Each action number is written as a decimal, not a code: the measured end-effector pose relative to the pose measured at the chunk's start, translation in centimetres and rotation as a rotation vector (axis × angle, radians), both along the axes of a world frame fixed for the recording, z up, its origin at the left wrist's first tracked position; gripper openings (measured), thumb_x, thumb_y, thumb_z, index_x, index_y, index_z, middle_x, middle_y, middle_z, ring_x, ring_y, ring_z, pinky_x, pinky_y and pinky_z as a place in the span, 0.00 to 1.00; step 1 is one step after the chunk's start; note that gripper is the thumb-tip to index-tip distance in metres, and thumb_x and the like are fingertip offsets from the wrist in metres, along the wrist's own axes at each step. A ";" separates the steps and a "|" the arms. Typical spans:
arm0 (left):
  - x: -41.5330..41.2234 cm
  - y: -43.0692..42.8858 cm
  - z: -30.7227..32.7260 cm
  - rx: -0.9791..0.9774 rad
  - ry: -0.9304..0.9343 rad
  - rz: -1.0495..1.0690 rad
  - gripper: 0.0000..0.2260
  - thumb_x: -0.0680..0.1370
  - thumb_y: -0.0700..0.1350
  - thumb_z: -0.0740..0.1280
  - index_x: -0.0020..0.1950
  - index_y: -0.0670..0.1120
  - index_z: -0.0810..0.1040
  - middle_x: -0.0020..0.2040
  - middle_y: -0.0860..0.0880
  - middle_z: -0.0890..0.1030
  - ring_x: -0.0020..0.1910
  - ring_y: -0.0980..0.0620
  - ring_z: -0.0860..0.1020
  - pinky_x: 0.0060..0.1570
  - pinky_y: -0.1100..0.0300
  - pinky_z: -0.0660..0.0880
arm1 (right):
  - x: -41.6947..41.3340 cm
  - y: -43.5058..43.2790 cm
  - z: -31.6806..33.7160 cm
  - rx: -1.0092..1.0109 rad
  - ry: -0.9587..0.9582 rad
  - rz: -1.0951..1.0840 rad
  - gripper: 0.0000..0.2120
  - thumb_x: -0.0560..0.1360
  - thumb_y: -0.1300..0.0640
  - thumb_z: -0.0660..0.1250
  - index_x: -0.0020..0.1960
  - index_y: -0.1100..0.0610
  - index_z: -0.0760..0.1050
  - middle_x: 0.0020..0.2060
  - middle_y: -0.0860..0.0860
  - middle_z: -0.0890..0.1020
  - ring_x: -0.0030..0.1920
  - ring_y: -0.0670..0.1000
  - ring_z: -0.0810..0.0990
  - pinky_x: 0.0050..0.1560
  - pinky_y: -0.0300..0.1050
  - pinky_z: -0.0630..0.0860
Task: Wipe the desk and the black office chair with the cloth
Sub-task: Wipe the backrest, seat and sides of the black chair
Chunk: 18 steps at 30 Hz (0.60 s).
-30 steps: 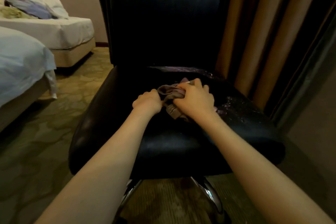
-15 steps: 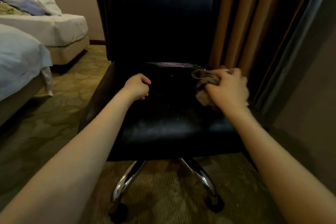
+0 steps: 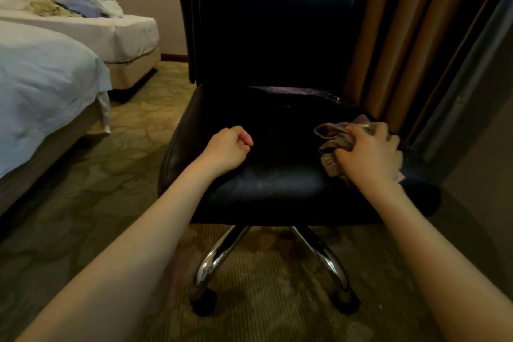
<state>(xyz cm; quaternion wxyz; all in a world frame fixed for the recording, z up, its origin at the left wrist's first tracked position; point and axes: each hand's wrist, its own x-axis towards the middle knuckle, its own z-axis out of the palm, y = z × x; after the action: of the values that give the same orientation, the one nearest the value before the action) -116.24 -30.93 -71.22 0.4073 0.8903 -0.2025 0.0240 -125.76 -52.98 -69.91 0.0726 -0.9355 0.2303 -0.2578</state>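
One step in hand, I judge, wiping the black office chair (image 3: 277, 186): my right hand (image 3: 369, 155) clutches the bunched cloth (image 3: 331, 136) at its seat's right edge; left hand (image 3: 226, 148) fisted, empty. Next: sweep leftward.

One black office chair (image 3: 277, 22), one cloth (image 3: 331, 136), two beds (image 3: 41, 86), and two hands: left hand (image 3: 226, 148), right hand (image 3: 369, 153).

No readable text, labels, brands or numbers. Nothing legible on black office chair (image 3: 277, 36), cloth (image 3: 333, 136), bed linen (image 3: 41, 78) or curtain (image 3: 394, 36).
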 end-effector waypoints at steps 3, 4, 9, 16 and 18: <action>-1.0 0.2 -0.5 -0.062 -0.054 -0.048 0.15 0.74 0.31 0.59 0.43 0.52 0.74 0.40 0.53 0.72 0.40 0.56 0.72 0.41 0.68 0.68 | 0.6 -0.4 0.4 0.013 -0.032 0.030 0.22 0.74 0.50 0.64 0.68 0.47 0.69 0.66 0.57 0.65 0.61 0.65 0.65 0.59 0.58 0.66; -1.4 0.1 -0.7 -0.072 -0.079 -0.056 0.15 0.73 0.30 0.59 0.45 0.50 0.74 0.41 0.52 0.73 0.41 0.55 0.72 0.42 0.69 0.69 | 0.9 0.2 0.2 0.000 -0.050 0.042 0.23 0.74 0.49 0.65 0.68 0.47 0.69 0.66 0.57 0.65 0.62 0.64 0.65 0.59 0.58 0.66; -2.5 -2.7 -0.5 0.034 -0.272 0.016 0.14 0.74 0.33 0.60 0.57 0.46 0.73 0.52 0.49 0.70 0.56 0.48 0.69 0.57 0.58 0.68 | 1.0 2.3 -1.5 -0.101 -0.093 0.059 0.26 0.73 0.47 0.66 0.70 0.47 0.67 0.70 0.57 0.61 0.63 0.64 0.64 0.60 0.57 0.64; -2.7 -4.1 -2.8 0.249 -0.540 0.144 0.19 0.76 0.38 0.61 0.67 0.41 0.69 0.65 0.39 0.69 0.64 0.39 0.66 0.61 0.50 0.65 | -2.0 -6.7 -1.6 -0.025 -0.069 -0.121 0.24 0.72 0.48 0.68 0.68 0.47 0.70 0.66 0.58 0.65 0.61 0.65 0.65 0.59 0.59 0.67; -2.9 -4.4 -2.7 0.270 -0.528 0.141 0.19 0.76 0.37 0.60 0.67 0.40 0.69 0.65 0.39 0.69 0.64 0.39 0.65 0.61 0.49 0.64 | -3.3 -10.4 -1.3 0.062 -0.038 -0.266 0.22 0.73 0.50 0.67 0.67 0.48 0.71 0.65 0.59 0.65 0.62 0.66 0.65 0.61 0.62 0.66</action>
<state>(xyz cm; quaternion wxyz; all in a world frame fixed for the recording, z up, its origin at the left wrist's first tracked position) -119.12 -35.34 -73.94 0.2157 0.9111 -0.2406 0.2557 -129.03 -63.33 -71.22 0.0711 -0.8889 0.3587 -0.2758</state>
